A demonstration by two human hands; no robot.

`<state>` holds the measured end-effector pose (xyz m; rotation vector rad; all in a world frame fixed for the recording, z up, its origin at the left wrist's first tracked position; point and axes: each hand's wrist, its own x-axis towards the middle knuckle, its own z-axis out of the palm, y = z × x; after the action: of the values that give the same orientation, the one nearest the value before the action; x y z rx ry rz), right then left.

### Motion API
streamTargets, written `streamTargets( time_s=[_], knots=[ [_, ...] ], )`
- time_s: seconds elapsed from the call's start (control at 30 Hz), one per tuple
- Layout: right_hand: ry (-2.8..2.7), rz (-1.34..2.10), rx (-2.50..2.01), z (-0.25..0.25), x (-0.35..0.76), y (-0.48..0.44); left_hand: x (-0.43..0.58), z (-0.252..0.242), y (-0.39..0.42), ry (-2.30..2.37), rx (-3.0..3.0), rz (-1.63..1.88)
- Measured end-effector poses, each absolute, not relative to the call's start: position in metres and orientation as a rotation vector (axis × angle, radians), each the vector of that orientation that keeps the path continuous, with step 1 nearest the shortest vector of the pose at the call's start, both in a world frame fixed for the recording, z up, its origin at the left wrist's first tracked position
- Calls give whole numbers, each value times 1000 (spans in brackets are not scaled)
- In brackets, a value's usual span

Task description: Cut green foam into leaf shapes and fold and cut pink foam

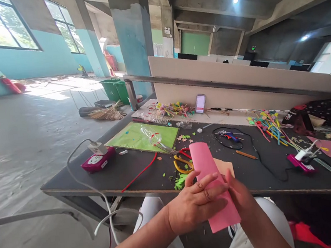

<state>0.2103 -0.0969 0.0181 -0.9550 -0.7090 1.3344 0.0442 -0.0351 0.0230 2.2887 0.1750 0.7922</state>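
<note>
Pink sheet (202, 163) held lower centre-right of frame, worked into a narrow, flattened strip, so folding or rolling looks well along; can't tell if it's fastened. No cuts visible on it; scissors (172, 152) lie open at centre. Surface smooth, edges straight, strip tilted. Both hands have hold: left hand (197, 200) part-curled, fingers slightly spread across the front; right hand (243, 196) half-closed at the right edge, some fingers hidden. What's left: not clear from here.
</note>
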Motion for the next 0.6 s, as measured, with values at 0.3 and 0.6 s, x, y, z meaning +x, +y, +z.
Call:
streamTargets(
  time_s=[0.3, 0.6],
  knots=[
    [-743, 1482, -1014, -8, 227, -85, 30, -16, -30, 441, 1451, 905],
    [-977, 1588, -1207, -28, 193, -86, 51, -16, -25, 639, 684, 770]
  ],
)
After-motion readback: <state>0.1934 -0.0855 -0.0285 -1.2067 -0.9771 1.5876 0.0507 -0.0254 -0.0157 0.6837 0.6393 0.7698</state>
